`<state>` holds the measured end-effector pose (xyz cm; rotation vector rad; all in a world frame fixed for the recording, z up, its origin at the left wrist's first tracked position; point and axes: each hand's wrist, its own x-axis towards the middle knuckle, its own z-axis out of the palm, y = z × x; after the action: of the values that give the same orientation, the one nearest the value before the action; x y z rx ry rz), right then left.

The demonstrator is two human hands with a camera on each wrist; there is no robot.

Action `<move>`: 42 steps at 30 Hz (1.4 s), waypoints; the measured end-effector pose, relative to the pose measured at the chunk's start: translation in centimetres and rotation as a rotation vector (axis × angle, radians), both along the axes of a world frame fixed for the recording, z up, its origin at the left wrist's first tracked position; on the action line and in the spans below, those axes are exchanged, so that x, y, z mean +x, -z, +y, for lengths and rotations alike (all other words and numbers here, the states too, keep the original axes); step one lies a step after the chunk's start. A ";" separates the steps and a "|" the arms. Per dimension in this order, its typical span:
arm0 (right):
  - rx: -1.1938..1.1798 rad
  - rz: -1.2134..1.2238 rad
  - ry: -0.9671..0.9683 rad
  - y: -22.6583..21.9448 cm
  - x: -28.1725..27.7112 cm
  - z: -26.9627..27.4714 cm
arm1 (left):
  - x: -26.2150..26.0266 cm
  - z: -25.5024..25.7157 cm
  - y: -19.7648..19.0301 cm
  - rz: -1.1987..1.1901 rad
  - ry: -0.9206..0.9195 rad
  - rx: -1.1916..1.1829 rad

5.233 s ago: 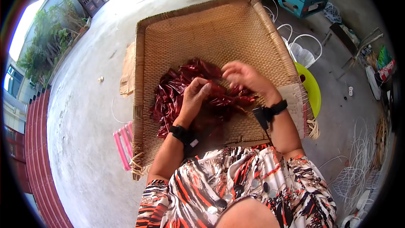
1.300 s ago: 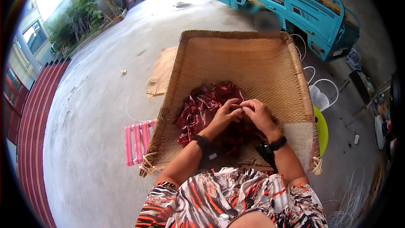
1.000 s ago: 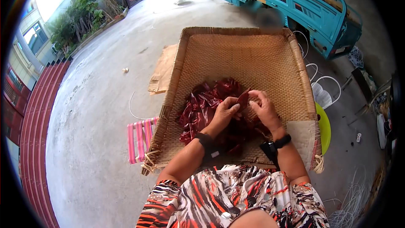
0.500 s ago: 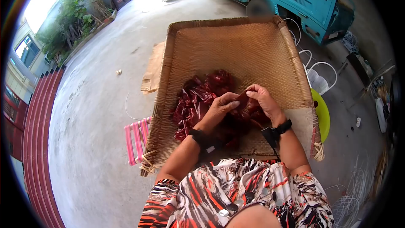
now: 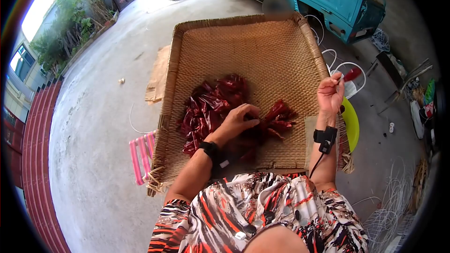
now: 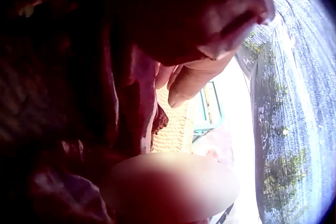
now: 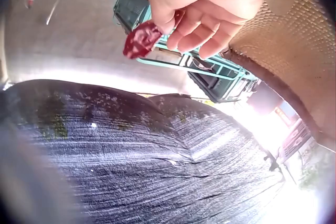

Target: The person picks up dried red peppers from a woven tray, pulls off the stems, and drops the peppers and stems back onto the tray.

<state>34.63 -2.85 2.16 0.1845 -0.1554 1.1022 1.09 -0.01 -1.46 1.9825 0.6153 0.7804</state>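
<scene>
A pile of glossy dried red chillies (image 5: 206,112) lies in a large woven basket tray (image 5: 248,42) in front of the person. My left hand (image 5: 236,122) hovers low beside the pile, fingers loosely curved and thumb a little apart, with no chilli showing between them in the head view. In the left wrist view its fingers (image 6: 197,79) are partly hidden behind a dark red shape. My right hand (image 5: 330,94) is raised over the tray's right side and pinches a single dried chilli (image 7: 142,39) between thumb and fingers. A smaller bunch of chillies (image 5: 277,115) lies right of the left hand.
A yellow-green basin (image 5: 351,124) stands beyond the tray's right edge, near white-handled baskets (image 5: 349,89). A pink striped stool (image 5: 142,157) and cardboard (image 5: 158,75) are at left. A teal cargo vehicle (image 5: 323,0) is parked behind; wire (image 5: 389,211) lies at right.
Both hands were together over the tray on a chilli. Now the right hand has swung up and right with a chilli, while the left stays by the pile. The head view has shifted.
</scene>
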 end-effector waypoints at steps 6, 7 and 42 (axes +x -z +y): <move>-0.515 -1.212 0.057 -1.9 -5.2 -0.7 | 0.3 0.0 0.0 0.107 0.055 0.335; -0.464 -1.464 0.003 -1.9 -6.4 -0.5 | 0.3 -0.1 -0.2 0.102 0.053 0.301; -0.440 -0.916 -0.220 0.1 -8.8 0.8 | 0.0 -0.4 -0.8 -0.090 -0.024 -0.318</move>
<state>25.79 -2.10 2.11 -0.7286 -0.7113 1.3458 1.09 -0.46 -0.61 1.6444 0.6664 0.7318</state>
